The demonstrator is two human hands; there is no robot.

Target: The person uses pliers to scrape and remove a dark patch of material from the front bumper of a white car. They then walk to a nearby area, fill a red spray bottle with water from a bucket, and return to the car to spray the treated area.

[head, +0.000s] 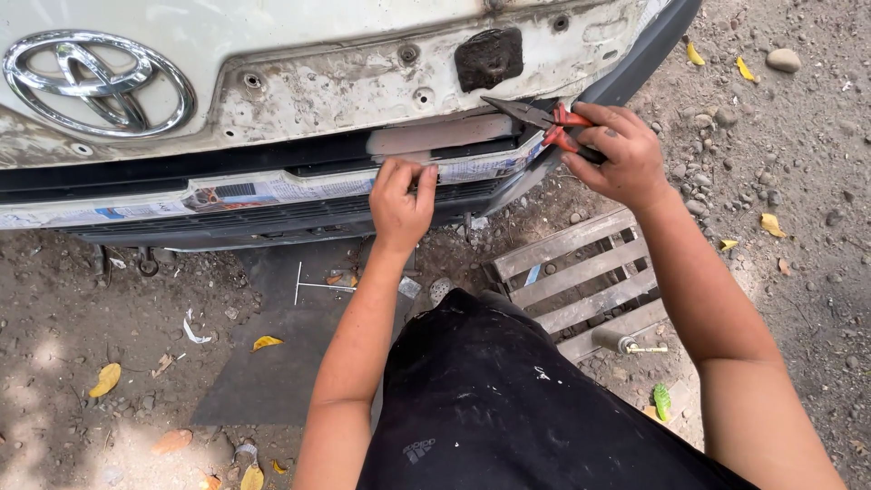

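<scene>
My right hand [615, 156] grips red-handled pliers [535, 118], whose dark jaws point left at the worn white car front panel [363, 82]. My left hand [401, 200] presses its fingertips against the newspaper masking strip [272, 191] that runs along the dark bumper grille [254, 218], just under a pale patch of filler. A chrome oval emblem [98, 83] sits at the upper left of the panel. A black rubber block [489, 57] is fixed above the pliers.
A slatted wooden pallet [581, 272] lies on the dirt to the right, with a small cylinder tool [619, 342] on it. A dark mat [281, 354] lies under the bumper. Stones and dry leaves dot the ground. My black-clothed knee [490, 399] fills the foreground.
</scene>
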